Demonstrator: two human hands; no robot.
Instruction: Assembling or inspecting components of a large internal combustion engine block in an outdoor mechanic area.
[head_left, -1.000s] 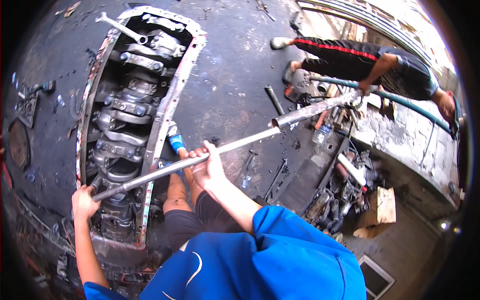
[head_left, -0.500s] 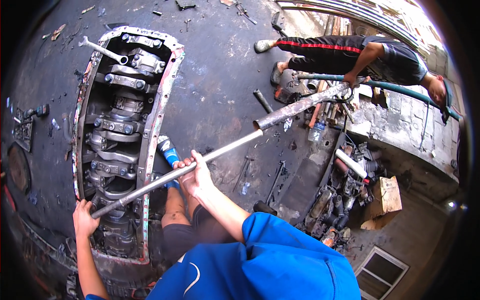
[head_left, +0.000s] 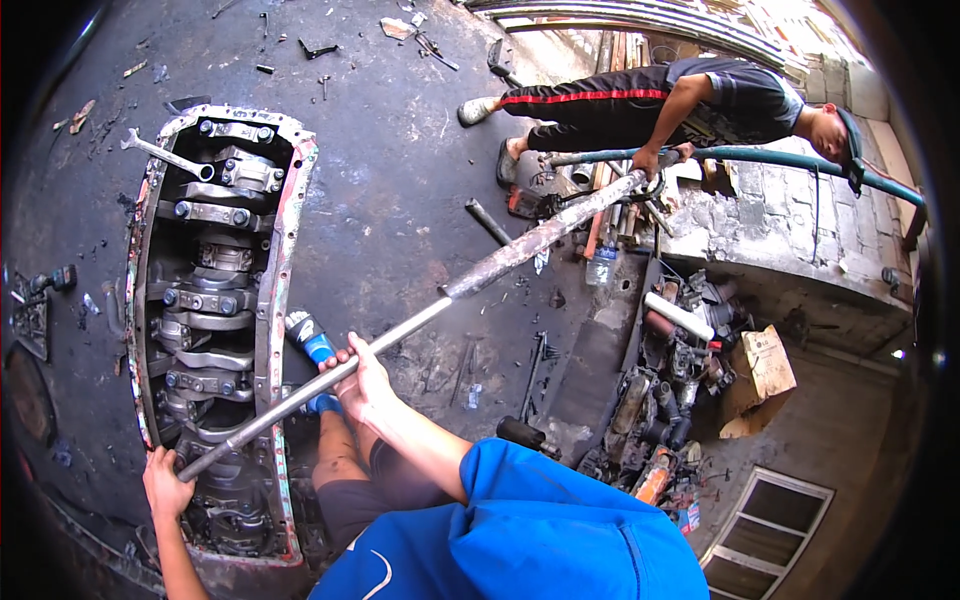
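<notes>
A long steel bar (head_left: 300,397) slants over the open engine block (head_left: 287,225), whose crankshaft (head_left: 215,330) and bolted bearing caps show. My right hand (head_left: 358,380) is closed around the bar's middle. At the bar's lower end, by the block's left rim, my left hand (head_left: 168,485) is closed against it, its fingertips partly hidden. The bar's far end sits inside a rusty pipe (head_left: 545,238). Another person (head_left: 700,105) grips that pipe's other end with both hands. A combination wrench (head_left: 170,157) lies across the block's upper left corner.
My foot in a blue-and-white shoe (head_left: 312,340) stands beside the block. A short pipe (head_left: 488,222) and scattered tools lie on the dark floor. At right are a heap of engine parts (head_left: 670,390), a cardboard box (head_left: 760,380) and a concrete ledge (head_left: 770,225).
The pipe's open end has come down over the bar's far end, covering part of it. Both my hands stay on the bar. The whole view has shifted somewhat.
</notes>
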